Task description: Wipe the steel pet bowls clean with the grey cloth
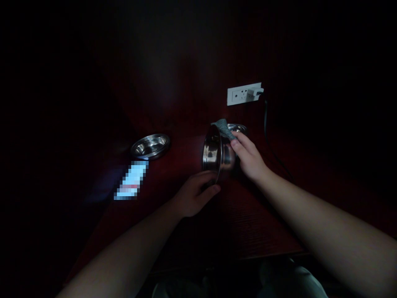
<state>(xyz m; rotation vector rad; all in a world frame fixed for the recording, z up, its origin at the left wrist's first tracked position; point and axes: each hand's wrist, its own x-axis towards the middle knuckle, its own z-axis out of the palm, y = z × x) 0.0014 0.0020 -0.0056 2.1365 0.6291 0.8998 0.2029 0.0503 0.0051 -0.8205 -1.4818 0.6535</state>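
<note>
A shiny metal bowl (228, 159) is tipped on its side, its mouth facing left. My left hand (197, 192) pinches the near rim between thumb and fingers. At the far rim, my right hand (248, 157) is closed on a grey-green cloth (223, 127), which drapes over the bowl's edge and presses against its outside. Behind the bowl and the right hand, another metal dish (238, 128) shows only in part.
A round metal dish (151, 145) rests on the dark red table (186, 153) at the left, with a lit, blurred-out phone-like screen (132, 181) in front. A white wall socket (243, 94) holds a plug, whose dark cable (266, 124) runs down to the right.
</note>
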